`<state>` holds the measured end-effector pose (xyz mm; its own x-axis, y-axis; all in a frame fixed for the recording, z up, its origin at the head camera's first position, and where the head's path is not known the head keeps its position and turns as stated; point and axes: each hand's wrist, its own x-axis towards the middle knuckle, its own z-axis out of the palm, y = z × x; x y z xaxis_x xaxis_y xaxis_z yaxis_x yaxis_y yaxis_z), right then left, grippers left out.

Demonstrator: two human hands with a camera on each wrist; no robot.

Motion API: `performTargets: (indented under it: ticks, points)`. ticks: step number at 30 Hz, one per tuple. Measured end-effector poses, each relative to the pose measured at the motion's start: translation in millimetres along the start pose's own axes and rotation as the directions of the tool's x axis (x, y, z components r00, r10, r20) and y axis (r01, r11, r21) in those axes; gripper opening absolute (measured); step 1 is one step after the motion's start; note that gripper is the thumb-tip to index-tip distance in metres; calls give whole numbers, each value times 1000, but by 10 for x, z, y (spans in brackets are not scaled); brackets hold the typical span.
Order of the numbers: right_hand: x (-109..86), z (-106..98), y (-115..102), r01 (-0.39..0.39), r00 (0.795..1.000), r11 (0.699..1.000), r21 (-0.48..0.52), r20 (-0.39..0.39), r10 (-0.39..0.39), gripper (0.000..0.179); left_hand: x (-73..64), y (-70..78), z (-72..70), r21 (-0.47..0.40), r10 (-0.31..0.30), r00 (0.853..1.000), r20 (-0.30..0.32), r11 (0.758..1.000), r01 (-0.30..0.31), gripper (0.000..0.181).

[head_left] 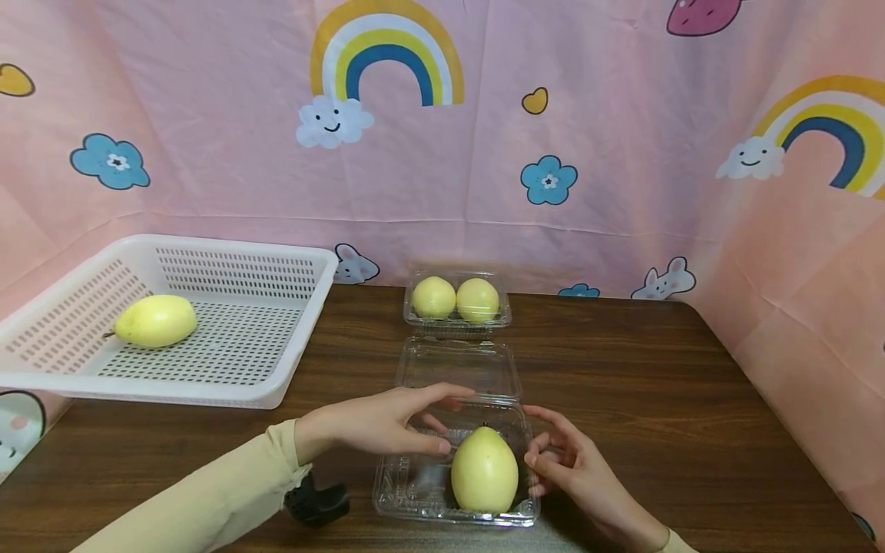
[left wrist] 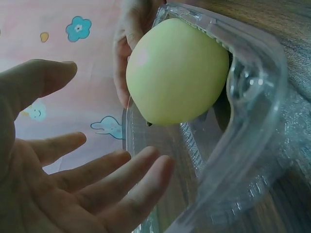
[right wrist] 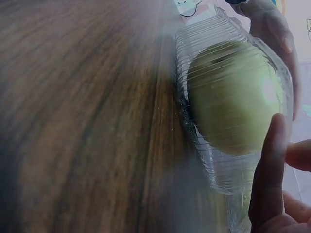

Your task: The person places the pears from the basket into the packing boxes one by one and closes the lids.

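A pale yellow pear [head_left: 484, 470] stands in the right half of an open clear plastic clamshell box [head_left: 422, 491], whose lid [head_left: 458, 369] is folded back away from me. Over the box's left side hovers my left hand [head_left: 387, 421], its fingers spread and apart from the pear. In the left wrist view that left hand [left wrist: 82, 179] holds nothing. My right hand [head_left: 577, 468] is at the box's right edge, thumb and fingers pinching the rim. Seen from the right wrist, a finger [right wrist: 272, 165] lies along the outside of the clear wall beside the pear.
At the back left sits a white perforated basket [head_left: 293, 338] with one pear [head_left: 157, 321] in it. A clear box [head_left: 457, 321] holding two pears stands behind the open lid. A black object [head_left: 316, 503] is beneath my left wrist. Pink printed cloth borders the wooden table [head_left: 643, 399].
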<state>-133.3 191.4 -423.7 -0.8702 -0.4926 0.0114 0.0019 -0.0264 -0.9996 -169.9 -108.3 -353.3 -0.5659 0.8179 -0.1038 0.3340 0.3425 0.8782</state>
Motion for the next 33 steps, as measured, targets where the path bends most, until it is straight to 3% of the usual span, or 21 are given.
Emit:
performTargets:
  ticks: [14,26,33]
  points:
    - [-49,-24,-9,-17,999,1000,-4,42,18,69,-193,-60,-10,-126,35,995,-93,991,-46,57]
    - [-47,-29,-11,-53,997,999,-2,56,53,68,-355,-67,-172,-32,28,980,-195,999,-35,57]
    - [-48,-29,-8,-51,997,999,-9,64,51,68,-446,-112,-286,-27,44,961,-273,998,-54,58]
